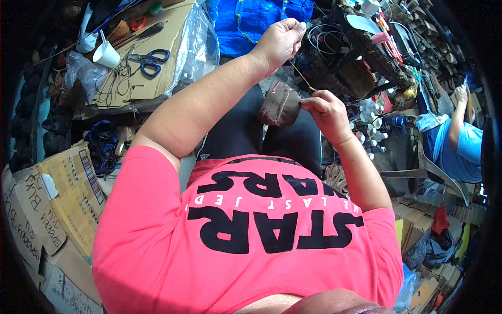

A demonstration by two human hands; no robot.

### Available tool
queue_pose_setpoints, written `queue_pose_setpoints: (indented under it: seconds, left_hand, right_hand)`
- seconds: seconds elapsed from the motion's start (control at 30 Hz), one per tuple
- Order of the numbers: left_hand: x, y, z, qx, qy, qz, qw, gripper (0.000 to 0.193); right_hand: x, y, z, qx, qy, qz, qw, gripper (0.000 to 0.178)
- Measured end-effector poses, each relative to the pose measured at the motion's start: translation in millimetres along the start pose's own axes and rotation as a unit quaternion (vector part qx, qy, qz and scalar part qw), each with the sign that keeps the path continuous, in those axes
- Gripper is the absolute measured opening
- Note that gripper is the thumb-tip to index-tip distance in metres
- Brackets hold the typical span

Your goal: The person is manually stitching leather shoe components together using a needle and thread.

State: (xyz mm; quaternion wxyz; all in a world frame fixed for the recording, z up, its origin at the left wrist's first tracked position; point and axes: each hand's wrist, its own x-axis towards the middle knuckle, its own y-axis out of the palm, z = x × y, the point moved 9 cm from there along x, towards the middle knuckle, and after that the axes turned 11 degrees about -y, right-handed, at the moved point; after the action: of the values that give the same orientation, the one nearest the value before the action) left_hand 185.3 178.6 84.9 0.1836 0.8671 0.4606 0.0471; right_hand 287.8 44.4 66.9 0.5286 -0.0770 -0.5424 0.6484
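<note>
1. Your left hand (282, 44) is raised at the upper centre of the frame, its fingers curled closed; you cannot tell from here whether they pinch the strand below them.
2. Your right hand (329, 114), right of centre, grips the edge of the brown piece (273, 107) between thumb and fingers.
3. That brown piece sits just above the middle of the frame, over your black trousers (227, 133), with a line of pale stitching (283, 106) across it (there is a small patch of red near its lower left edge).
4. A thin pale strand (301, 75) slants from just below your left hand down to your right hand, and it looks taut.
5. At the upper left of the frame you have flat cardboard sheets (175, 26), with blue-handled scissors (142, 58) lying on them and a white cup (106, 55) near the scissors, a handle sticking out of it.
6. Beyond your left hand, at the top centre, lies a bright blue bag (230, 26).
7. To the right of your right hand there is a cluster of small white-capped bottles (374, 125), and above them a cluttered heap with a coil of pale wire.
8. At the right edge of the frame you have another person in a blue top (463, 144), one arm raised.
</note>
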Motion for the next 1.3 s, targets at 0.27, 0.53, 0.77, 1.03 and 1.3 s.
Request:
queue_pose_setpoints:
  seconds: [0.27, 0.53, 0.77, 1.03, 1.3]
  left_hand:
    - [0, -12, -10, 0.068, 0.029, -0.004, 0.997, 0.025]
    - [-39, 33, 15, 0.81, 0.218, 0.084, 0.538, 0.026]
    - [-74, 13, -57, 0.765, 0.415, 0.07, 0.488, 0.04]
    - [-89, -37, -85, 0.767, 0.385, 0.034, 0.511, 0.037]
    - [-117, -117, -15, 0.76, 0.245, -0.014, 0.601, 0.033]
  right_hand:
    - [-26, -13, -61, 0.368, 0.235, -0.15, 0.887, 0.013]
    - [-12, 2, -51, 0.077, 0.261, 0.076, 0.959, 0.033]
    - [-7, -11, -9, 0.145, 0.252, 0.118, 0.95, 0.042]
    - [10, -15, 44, 0.089, 0.131, 0.13, 0.979, 0.037]
    - [-43, 38, 33, 0.115, 0.16, 0.168, 0.966, 0.031]
